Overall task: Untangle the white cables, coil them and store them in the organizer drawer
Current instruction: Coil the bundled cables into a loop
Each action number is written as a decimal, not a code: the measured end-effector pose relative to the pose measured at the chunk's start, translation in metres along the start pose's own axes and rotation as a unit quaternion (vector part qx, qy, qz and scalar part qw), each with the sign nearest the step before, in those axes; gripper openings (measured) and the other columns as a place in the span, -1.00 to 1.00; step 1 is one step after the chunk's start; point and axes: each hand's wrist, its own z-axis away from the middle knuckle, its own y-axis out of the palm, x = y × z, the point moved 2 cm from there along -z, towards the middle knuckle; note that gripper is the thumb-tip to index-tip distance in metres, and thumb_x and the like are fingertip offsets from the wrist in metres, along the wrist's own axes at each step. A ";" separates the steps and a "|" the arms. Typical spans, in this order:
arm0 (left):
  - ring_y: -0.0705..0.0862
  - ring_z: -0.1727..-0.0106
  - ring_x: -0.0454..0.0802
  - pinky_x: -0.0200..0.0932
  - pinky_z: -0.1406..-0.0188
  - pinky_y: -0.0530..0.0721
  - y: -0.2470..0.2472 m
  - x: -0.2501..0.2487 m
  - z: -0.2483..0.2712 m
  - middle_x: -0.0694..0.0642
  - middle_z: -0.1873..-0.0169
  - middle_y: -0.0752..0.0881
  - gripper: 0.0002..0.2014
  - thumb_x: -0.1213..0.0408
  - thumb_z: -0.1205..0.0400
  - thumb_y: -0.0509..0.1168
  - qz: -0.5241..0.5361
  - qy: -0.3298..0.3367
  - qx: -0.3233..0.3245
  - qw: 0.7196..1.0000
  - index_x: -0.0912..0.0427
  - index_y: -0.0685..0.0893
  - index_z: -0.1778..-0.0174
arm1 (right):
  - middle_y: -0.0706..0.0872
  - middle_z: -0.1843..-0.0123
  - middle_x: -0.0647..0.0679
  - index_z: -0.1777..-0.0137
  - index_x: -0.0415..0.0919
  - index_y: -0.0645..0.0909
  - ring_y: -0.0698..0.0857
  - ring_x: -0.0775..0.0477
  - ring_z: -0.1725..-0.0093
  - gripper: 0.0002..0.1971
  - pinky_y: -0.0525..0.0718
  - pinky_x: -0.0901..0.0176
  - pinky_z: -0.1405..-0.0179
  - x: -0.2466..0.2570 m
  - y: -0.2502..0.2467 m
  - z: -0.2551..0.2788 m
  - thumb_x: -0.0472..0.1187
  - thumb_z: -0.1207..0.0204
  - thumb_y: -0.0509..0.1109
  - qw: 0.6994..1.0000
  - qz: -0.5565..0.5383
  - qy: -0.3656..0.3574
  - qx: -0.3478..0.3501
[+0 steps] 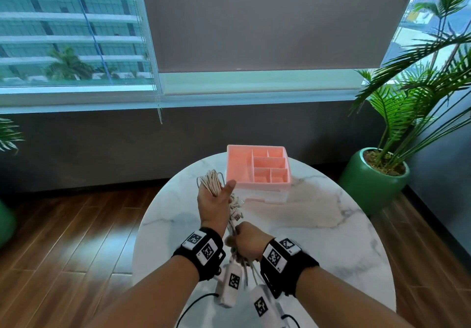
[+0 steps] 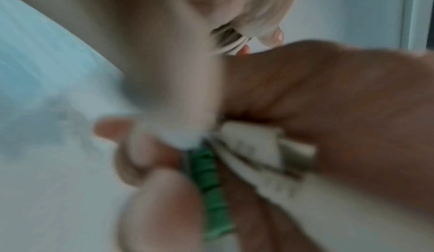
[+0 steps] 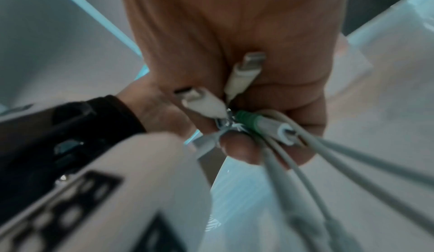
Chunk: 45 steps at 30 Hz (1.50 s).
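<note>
- White cables (image 1: pixel 212 184), looped in a bundle, are gripped by the left hand (image 1: pixel 213 204) above the marble table (image 1: pixel 318 225), near its far edge, w/ loops sticking up past the fingers.
- Loose connector ends (image 3: pixel 244 74), incl. a green-collared plug (image 3: pixel 251 119), are pinched by the right hand (image 1: pixel 248 241) just below the left.
- Pink organizer (image 1: pixel 257 168) is set at the far edge, top compartments open; cables not touching it.

Cool daylight from the window (image 1: pixel 74 29) lights a sharp, edge-bent head view; both wrist views are blurred.
</note>
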 end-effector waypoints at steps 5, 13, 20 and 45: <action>0.81 0.02 0.07 -0.01 0.07 0.81 0.001 0.011 0.003 0.14 0.05 0.81 -0.65 0.18 -0.53 0.61 -0.063 0.031 0.107 0.992 0.17 0.60 -0.07 | 0.78 0.18 -0.24 0.11 -0.32 0.55 0.50 0.02 0.52 -0.95 0.48 0.22 0.56 0.025 -0.018 0.019 -0.36 -0.57 0.28 0.970 0.232 -0.061 -0.026; 0.78 -0.06 0.03 -0.04 -0.05 0.77 -0.001 0.007 -0.014 0.13 -0.03 0.77 -0.69 0.05 -0.67 0.44 -0.156 0.060 0.196 0.966 0.16 0.58 -0.16 | 0.71 0.46 -0.02 0.35 -0.28 0.65 0.63 0.09 0.54 -0.92 0.54 0.26 0.50 0.046 -0.061 0.020 -0.37 -0.34 0.44 0.974 0.209 -0.081 -0.039; 0.58 0.21 -0.05 -0.20 0.34 0.62 0.002 -0.009 -0.003 0.22 0.12 0.49 -0.42 0.16 -0.47 0.57 -0.072 0.011 0.343 0.936 0.28 0.27 -0.06 | 0.73 0.31 -0.32 0.15 -0.57 0.75 0.56 -0.09 0.43 -0.84 0.64 0.12 0.36 0.037 -0.092 0.017 -0.46 -0.31 0.54 0.999 -0.028 -0.010 0.021; 0.63 0.44 -0.19 -0.18 0.43 0.62 0.004 -0.012 0.003 0.02 0.31 0.65 -0.72 0.61 -0.53 0.36 -0.271 -0.019 0.376 0.886 0.10 0.62 0.07 | 0.81 0.19 -0.24 -0.12 -0.44 0.72 0.71 -0.09 0.34 -0.52 0.76 0.01 0.18 0.050 -0.113 0.010 0.02 -0.47 0.58 0.997 -0.049 -0.019 0.049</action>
